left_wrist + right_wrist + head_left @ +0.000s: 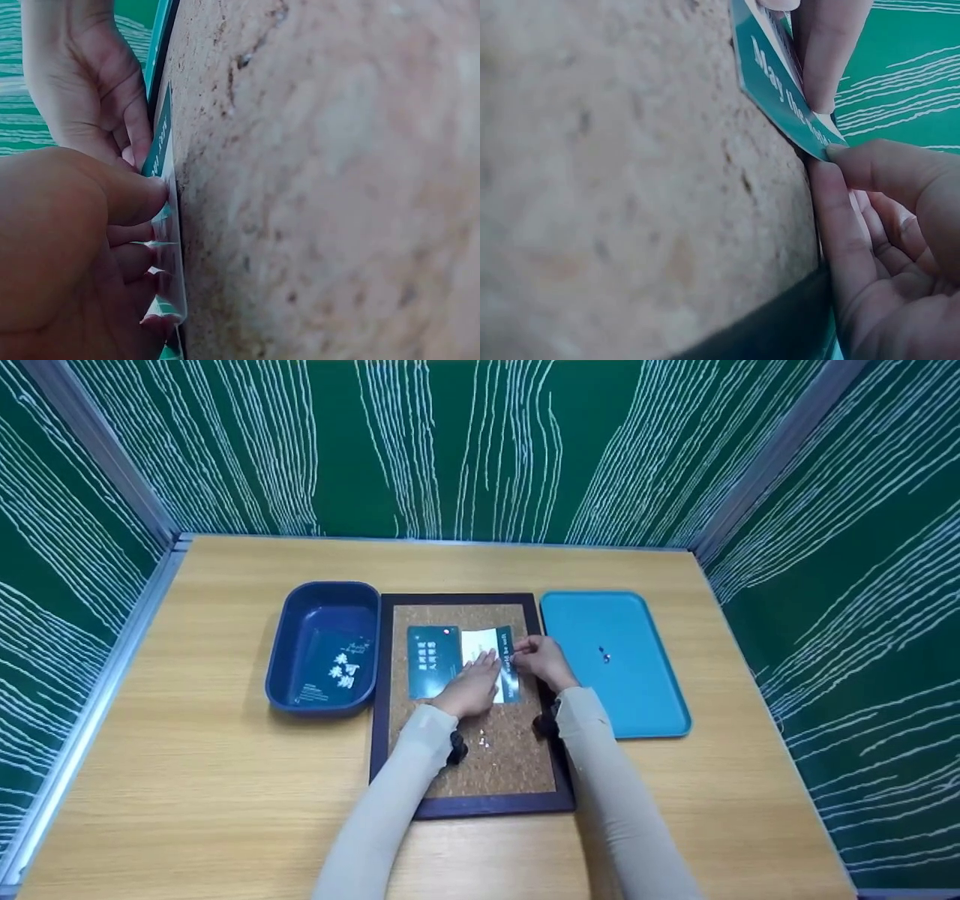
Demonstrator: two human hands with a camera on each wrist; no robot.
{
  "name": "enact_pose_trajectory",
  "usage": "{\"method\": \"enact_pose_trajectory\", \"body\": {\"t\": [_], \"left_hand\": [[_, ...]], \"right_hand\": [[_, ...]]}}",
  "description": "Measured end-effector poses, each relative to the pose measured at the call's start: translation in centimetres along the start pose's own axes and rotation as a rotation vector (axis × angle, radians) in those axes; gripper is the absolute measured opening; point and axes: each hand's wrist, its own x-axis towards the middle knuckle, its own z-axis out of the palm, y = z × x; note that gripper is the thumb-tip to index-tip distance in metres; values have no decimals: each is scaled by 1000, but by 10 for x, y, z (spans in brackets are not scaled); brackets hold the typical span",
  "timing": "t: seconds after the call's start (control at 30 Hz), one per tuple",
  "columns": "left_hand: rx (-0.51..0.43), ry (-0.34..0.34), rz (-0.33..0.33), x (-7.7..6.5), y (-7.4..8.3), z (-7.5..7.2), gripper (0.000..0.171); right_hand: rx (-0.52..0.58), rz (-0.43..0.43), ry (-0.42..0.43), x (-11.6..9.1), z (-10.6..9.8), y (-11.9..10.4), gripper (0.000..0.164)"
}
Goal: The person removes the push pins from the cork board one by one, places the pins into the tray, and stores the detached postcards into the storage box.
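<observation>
A white card with a green lettered strip [507, 690] lies on a dark-framed cork board [442, 772]. My left hand [472, 686] rests on its white part with fingers extended. At the strip's right edge, my right hand [546, 660] pinches the card between thumb and index finger; the right wrist view shows that corner of the card [780, 101] bent slightly up from the cork. Directly to the left is a green card with white characters [435, 682], a small red dot [446, 631] near its top right corner. Several small clear pieces [484, 740] lie on the cork below my left hand.
A deep navy bin [360, 600] stands left of the board, holding another dark green card [330, 652]. On the right, a flat light-blue tray [630, 697] holds a few tiny shiny pieces [606, 657]. Green panels with white lines [487, 450] enclose the table's back and sides.
</observation>
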Motion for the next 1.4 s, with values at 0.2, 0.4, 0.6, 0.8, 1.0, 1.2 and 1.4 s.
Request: {"method": "enact_pose_trajectory", "body": {"t": [0.2,0.4,0.6,0.8,1.0,1.2,1.4], "left_hand": [[-25,17,12,-2,1,-2,52],[-70,65,15,-3,1,-13,53],[-116,110,11,-8,-4,-32,54],[-142,152,3,-17,-14,-49,55],[-218,192,-23,-27,-27,-64,57],[-264,253,-8,-38,-43,-73,57],[-349,299,14,-50,-61,-81,56]], "right_hand": [[-4,-3,12,0,3,2,16],[-20,-51,14,0,4,4,20],[11,-37,6,0,2,3,22],[49,-14,-1,0,2,2,21],[37,-5,6,-2,0,1,19],[44,4,-5,-2,0,1,19],[77,9,-19,-1,1,1,21]]}}
